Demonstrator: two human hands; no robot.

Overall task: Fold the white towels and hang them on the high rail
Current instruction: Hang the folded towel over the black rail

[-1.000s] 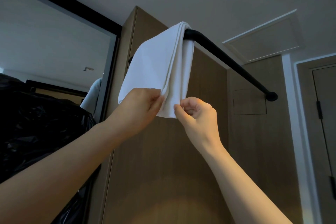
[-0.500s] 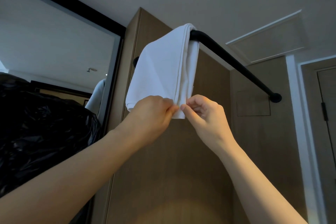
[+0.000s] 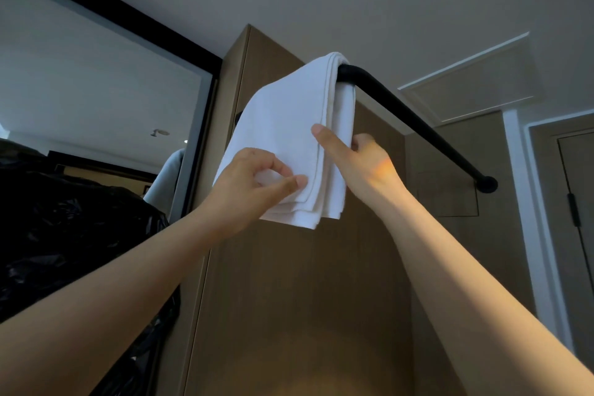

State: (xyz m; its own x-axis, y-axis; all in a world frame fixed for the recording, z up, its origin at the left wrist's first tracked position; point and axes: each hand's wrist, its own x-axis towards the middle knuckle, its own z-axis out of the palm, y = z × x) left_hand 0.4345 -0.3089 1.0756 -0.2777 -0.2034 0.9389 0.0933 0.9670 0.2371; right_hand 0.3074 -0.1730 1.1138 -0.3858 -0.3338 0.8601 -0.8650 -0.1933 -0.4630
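Note:
A folded white towel (image 3: 289, 125) hangs over the left end of a black high rail (image 3: 414, 122), which runs to a wall mount at the right. My left hand (image 3: 254, 183) pinches the towel's front layer near its lower left part. My right hand (image 3: 356, 161) holds the towel's right edge, thumb on the front and fingers behind. The towel's lower corners hang below both hands.
A wooden cabinet (image 3: 289, 299) stands behind the rail. A large mirror (image 3: 96, 100) with a black frame is at the left, and black plastic bags (image 3: 64, 235) lie below it. A white door frame (image 3: 540, 202) is at the right, a ceiling hatch (image 3: 475, 83) above.
Both hands have moved up from the towel's bottom edge. The right hand has shifted from pinching the lower corner to holding the right edge higher up.

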